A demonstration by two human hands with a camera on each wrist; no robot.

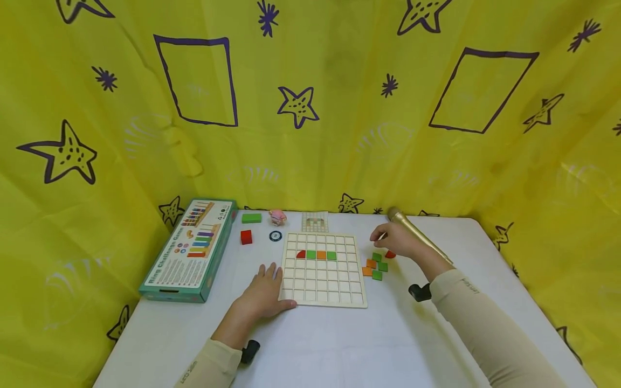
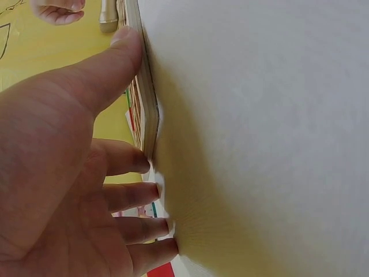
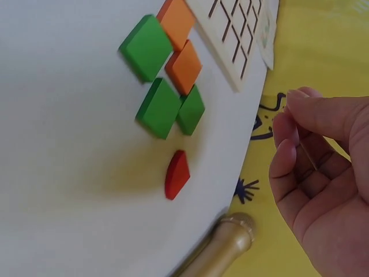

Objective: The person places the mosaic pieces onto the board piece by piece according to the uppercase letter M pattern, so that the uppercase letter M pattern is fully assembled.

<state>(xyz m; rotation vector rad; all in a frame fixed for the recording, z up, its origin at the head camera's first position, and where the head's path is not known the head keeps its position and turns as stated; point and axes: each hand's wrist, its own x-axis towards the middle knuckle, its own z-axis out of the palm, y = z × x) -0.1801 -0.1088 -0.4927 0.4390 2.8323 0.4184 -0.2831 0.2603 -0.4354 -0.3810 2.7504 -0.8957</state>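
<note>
My left hand (image 1: 264, 293) rests at the near left corner of a wooden grid board (image 1: 323, 285), with fingers along the left side and thumb at the near edge. On the board lies a row of a red quarter-round tile (image 1: 301, 254), a green tile (image 1: 310, 255), an orange tile (image 1: 321, 255) and another green tile (image 1: 331, 255). Loosely curled, my right hand (image 1: 395, 240) hovers right of the board with nothing visible in its fingers. Below it lie loose green tiles (image 3: 158, 108), orange tiles (image 3: 184, 67) and a red quarter-round tile (image 3: 177, 175).
A small pattern card (image 1: 315, 222) lies beyond the board. A gold microphone (image 1: 422, 234) lies at the right. Leftward are a game box (image 1: 189, 248), a green block (image 1: 251, 218), a red cube (image 1: 246, 237), a round disc (image 1: 275, 236) and a pink figure (image 1: 277, 216).
</note>
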